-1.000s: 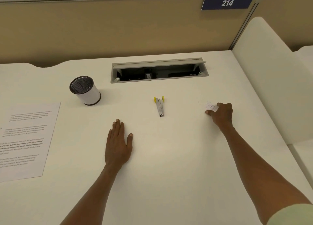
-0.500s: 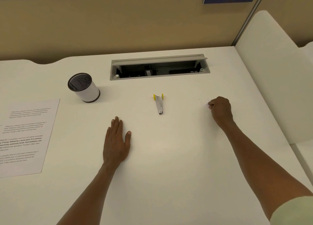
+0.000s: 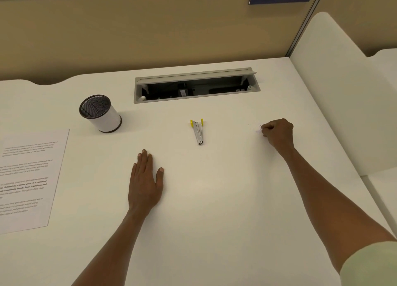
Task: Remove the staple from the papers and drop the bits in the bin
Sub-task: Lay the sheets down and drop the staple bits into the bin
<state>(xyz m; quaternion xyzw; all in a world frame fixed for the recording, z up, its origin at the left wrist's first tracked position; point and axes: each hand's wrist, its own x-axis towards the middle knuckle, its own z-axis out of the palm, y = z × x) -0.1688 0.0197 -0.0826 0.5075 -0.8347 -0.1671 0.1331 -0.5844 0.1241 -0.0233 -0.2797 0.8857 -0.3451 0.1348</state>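
Right hand [image 3: 277, 133] now fisted at 3 o'clock on white desk [image 3: 214, 199]; white paper scrap, visible second ago, now enclosed, only trace at knuckles. Left hand [image 3: 145, 178] stays flat, empty. Silver yellow-tipped staple remover [image 3: 198, 132] idle at centre. Printed white papers [image 3: 28, 178] at 9 o'clock; black-mesh white-sleeved cylindrical bin [image 3: 100, 113] at 10 o'clock. Judgement: bits gathered, bin drop pending.

Paper scrap [image 3: 258, 131] (mostly hidden) inside right hand's [image 3: 277, 133] curled fingers [image 3: 267, 128]

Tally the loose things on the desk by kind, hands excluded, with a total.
Printed sheet: 1
Mesh bin: 1
Staple remover: 1
Paper scrap, in the right hand: 1
Total: 4
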